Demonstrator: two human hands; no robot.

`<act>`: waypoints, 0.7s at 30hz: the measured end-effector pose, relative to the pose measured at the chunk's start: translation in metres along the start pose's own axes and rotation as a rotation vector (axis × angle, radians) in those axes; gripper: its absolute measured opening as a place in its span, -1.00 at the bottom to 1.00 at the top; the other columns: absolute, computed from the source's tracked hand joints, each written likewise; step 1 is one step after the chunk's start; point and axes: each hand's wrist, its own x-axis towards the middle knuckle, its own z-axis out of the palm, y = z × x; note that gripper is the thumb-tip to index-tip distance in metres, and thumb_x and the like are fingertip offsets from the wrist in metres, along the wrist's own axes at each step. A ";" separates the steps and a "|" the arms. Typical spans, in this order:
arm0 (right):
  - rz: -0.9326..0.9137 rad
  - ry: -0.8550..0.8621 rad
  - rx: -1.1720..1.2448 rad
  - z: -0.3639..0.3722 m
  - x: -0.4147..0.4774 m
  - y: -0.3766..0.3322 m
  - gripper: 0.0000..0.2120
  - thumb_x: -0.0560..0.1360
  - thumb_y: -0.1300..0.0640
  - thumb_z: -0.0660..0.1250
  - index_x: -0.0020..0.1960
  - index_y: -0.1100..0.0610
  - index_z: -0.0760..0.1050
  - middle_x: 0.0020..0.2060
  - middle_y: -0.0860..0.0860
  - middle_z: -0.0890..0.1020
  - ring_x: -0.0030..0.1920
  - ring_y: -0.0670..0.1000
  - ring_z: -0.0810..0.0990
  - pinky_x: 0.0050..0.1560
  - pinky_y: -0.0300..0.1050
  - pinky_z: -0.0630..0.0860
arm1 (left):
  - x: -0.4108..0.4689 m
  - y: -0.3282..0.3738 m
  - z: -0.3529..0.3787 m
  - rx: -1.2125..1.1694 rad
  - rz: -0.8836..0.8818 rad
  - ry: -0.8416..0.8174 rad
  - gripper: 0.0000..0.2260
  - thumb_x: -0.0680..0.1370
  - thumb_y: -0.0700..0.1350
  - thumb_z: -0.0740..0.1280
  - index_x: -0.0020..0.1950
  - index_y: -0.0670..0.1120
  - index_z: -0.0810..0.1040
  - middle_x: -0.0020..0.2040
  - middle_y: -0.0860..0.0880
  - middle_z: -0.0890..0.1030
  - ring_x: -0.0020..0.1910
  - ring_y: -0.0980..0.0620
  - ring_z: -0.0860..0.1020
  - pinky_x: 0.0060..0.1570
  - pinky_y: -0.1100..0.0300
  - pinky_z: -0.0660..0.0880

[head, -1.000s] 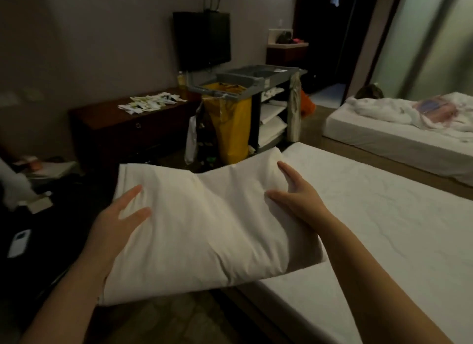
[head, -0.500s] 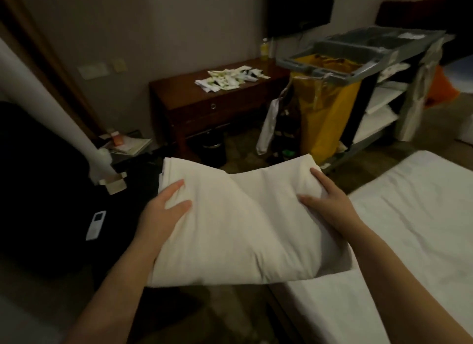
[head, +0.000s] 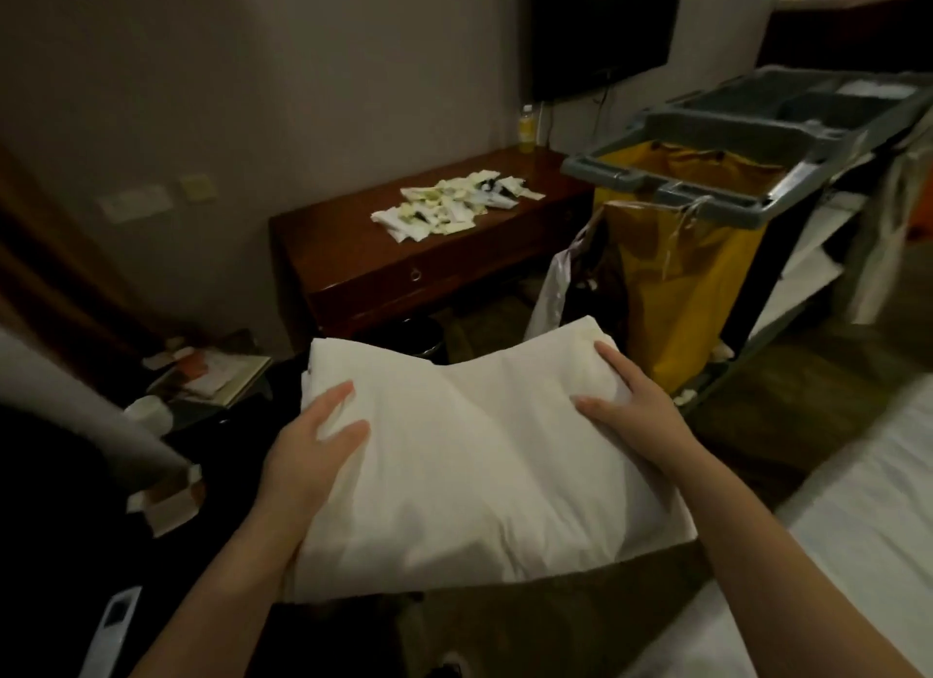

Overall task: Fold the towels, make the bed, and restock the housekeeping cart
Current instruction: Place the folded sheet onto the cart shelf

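Note:
A thick bundle of folded white linen [head: 469, 455] hangs in the air in front of me, over the floor beside the bed [head: 858, 551]. My left hand [head: 308, 450] grips its left side, thumb and a finger spread on top. At the bundle's far right corner, my right hand [head: 631, 410] holds on with its fingers laid over the edge. The grey housekeeping cart [head: 747, 122] with its yellow bag [head: 686, 273] stands just beyond the bundle on the right.
A dark wooden desk [head: 363, 268] against the wall carries a heap of small white sachets [head: 454, 208] and a yellow bottle [head: 526, 129]. A low side table with papers [head: 212, 379] is at the left. A white remote [head: 113, 622] lies on dark fabric at the lower left.
My view has swung left and down, away from the beds. The linen bundle has come off the bed edge and now hangs over the floor, nearer the cart and desk. Both hands keep their hold.

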 end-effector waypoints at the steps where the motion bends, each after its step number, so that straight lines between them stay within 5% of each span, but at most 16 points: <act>1: 0.013 0.029 -0.008 -0.003 0.019 -0.002 -0.33 0.49 -0.04 0.38 0.48 -0.25 0.11 0.46 0.02 0.24 0.34 0.14 0.35 0.30 0.08 0.34 | 0.025 0.005 0.009 -0.015 0.026 -0.039 -0.62 0.55 -0.13 0.33 0.36 0.08 0.43 0.36 -0.06 0.41 0.18 -0.03 0.41 0.09 0.16 0.29; 7: 0.124 0.221 0.002 -0.034 0.105 -0.004 -0.33 0.49 -0.06 0.37 0.47 -0.28 0.09 0.47 0.00 0.25 0.34 0.12 0.34 0.30 0.06 0.34 | 0.161 0.064 0.086 -0.015 0.102 -0.250 -0.62 0.56 -0.11 0.32 0.35 0.16 0.42 0.21 0.04 0.37 0.08 0.04 0.36 0.05 0.11 0.31; 11: 0.158 0.389 -0.001 -0.081 0.143 0.004 -0.33 0.48 -0.06 0.38 0.46 -0.29 0.10 0.43 -0.03 0.30 0.30 0.06 0.38 0.12 -0.13 0.32 | 0.207 0.116 0.161 -0.002 0.190 -0.358 -0.62 0.56 -0.04 0.31 0.34 0.25 0.39 0.16 0.10 0.28 0.06 0.05 0.35 0.03 0.08 0.32; 21: 0.209 0.645 -0.048 -0.294 0.275 0.066 -0.36 0.48 0.01 0.40 0.44 -0.27 0.19 0.41 -0.06 0.33 0.31 0.03 0.36 0.08 -0.19 0.26 | 0.279 0.294 0.401 -0.047 0.402 -0.519 -0.63 0.56 -0.02 0.31 0.33 0.25 0.38 0.18 0.14 0.29 0.07 0.09 0.34 -0.04 0.19 0.30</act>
